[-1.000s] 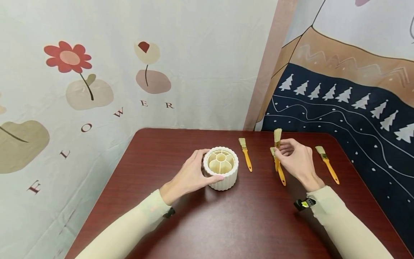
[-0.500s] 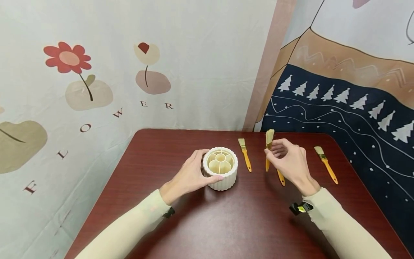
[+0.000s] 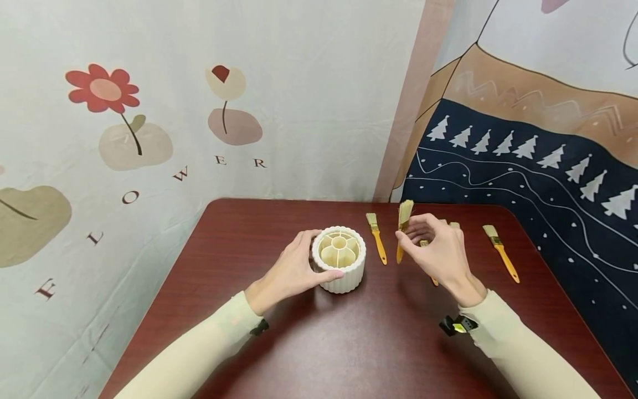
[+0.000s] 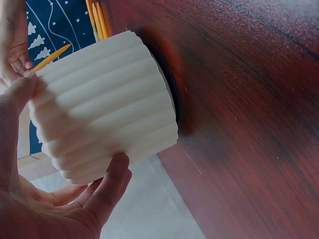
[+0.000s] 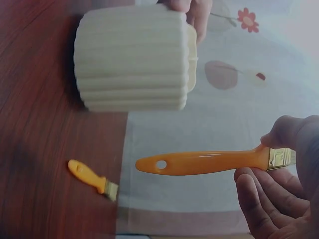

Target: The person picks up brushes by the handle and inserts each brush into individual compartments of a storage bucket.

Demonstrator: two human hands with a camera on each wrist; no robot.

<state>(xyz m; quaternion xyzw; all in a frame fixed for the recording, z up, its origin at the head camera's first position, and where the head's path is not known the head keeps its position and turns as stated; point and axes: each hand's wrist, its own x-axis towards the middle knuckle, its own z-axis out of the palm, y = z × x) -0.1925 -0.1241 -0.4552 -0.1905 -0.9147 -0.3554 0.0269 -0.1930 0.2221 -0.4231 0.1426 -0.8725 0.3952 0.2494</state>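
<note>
A white ribbed round holder [image 3: 344,274] with petal-shaped compartments stands on the table. My left hand [image 3: 294,269] grips its left side, thumb at the front and fingers behind; the left wrist view shows its ribbed wall [image 4: 104,99] between thumb and fingers. Right of the holder, my right hand [image 3: 438,249] pinches a paintbrush [image 5: 204,162] near its metal band, bristles up and yellow handle down, raised off the table. The holder and this brush are apart. Between them another paintbrush [image 3: 377,239] lies on the table.
One more paintbrush [image 3: 501,254] lies at the right of the dark red table [image 3: 319,349]. Another brush [image 3: 435,280] lies partly hidden beneath my right hand. A flower-print cloth [image 3: 309,100] hangs behind the table, and a navy tree-print cloth [image 3: 528,183] hangs at the right.
My right hand has moved left with the paintbrush, away from the brush lying under it and closer to the holder. My left hand and the holder stay in place.
</note>
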